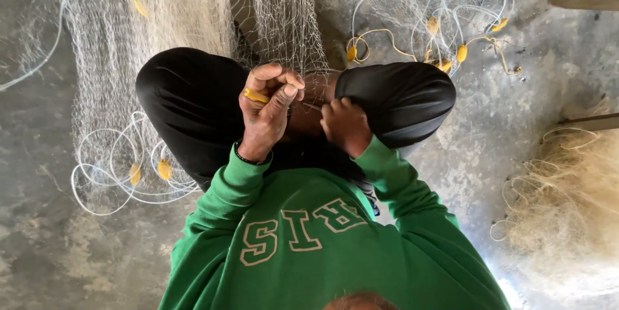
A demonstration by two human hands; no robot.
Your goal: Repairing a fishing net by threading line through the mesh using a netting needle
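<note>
Concrete floor (39,245), net (277,20) draped over lap. Left hand (267,107) clenched on yellow netting needle (256,96); right hand (345,126) curled, pinching mesh. Float-line coils (129,171) at floor's left, open floor beyond.

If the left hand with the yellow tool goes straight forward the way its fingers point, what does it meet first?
Probably the fishing net. The left hand points away from the body, and the mesh hangs just past its fingertips, between the knees. Depth is unclear, so it may already touch it.
</note>
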